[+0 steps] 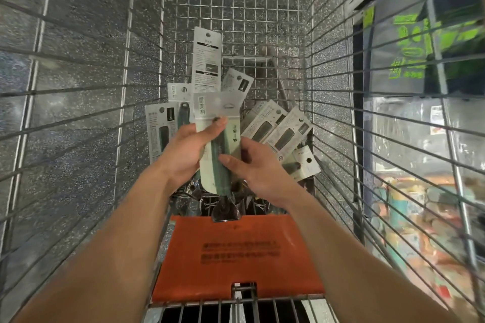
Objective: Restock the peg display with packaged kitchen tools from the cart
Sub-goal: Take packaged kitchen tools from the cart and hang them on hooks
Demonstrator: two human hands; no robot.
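Left fingers clamped round fanned packaged tools, right fingers pinching front pack's lower edge. Held low inside cart, spare packs behind. Best to square hang-holes, grip tight before lifting out.

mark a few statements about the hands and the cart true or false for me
1. The left hand holds several packages fanned out. True.
2. The right hand hangs idle outside the cart. False: it pinches the front package inside the cart.
3. An orange flap sits at the cart's near end. True.
4. Nothing else lies in the cart. False: loose packages lie to the right of the hands.
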